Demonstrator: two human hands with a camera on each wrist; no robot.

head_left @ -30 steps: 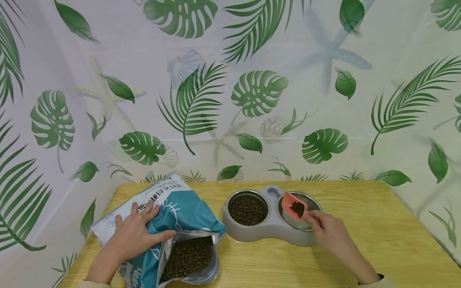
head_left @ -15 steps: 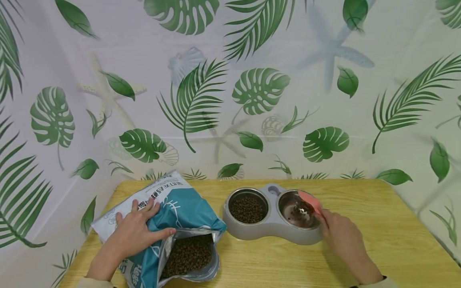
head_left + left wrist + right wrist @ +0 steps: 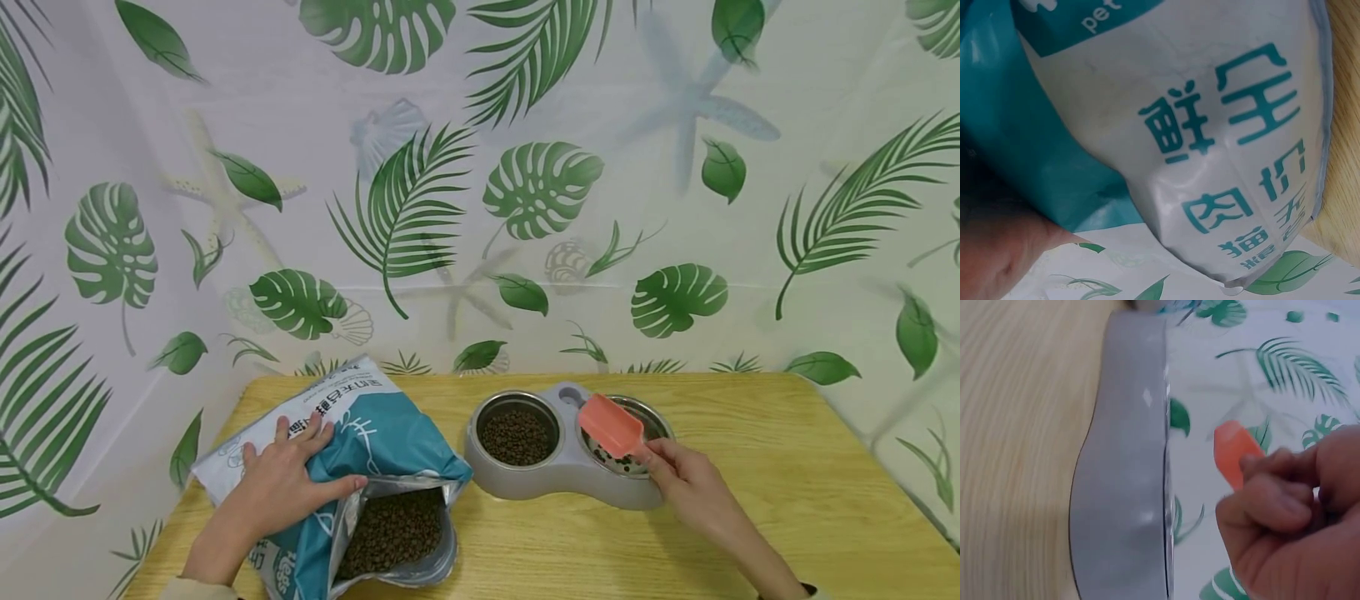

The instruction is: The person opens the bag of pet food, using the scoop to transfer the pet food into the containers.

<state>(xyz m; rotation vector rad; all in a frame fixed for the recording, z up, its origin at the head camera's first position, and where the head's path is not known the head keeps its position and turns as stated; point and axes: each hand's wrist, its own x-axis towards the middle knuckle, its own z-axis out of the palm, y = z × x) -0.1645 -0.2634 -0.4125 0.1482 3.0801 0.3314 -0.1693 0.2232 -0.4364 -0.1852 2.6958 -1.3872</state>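
My right hand (image 3: pixel 693 487) pinches the handle of a coral-red scoop (image 3: pixel 611 425), held over the right bowl (image 3: pixel 654 421) of a grey double pet feeder (image 3: pixel 555 483). No kibble shows in the scoop. Some dark kibble lies in that right bowl, partly hidden under the scoop. The left bowl holds a bed of brown kibble (image 3: pixel 516 437). On the left, my left hand (image 3: pixel 277 487) rests with spread fingers on a teal and white pet food bag (image 3: pixel 397 429). The bag lies on its side, its mouth open toward me, with kibble (image 3: pixel 397 533) inside.
Everything stands on a wood-grain table (image 3: pixel 787 467). A leaf-printed backdrop (image 3: pixel 480 208) rises behind its far edge and along the left side. A small round recess (image 3: pixel 572 395) sits between the two bowls.
The scoop tipped its kibble into the right bowl, then turned back level and moved slightly left. Kibble now lies in that bowl. The left hand and the bag have stayed put.
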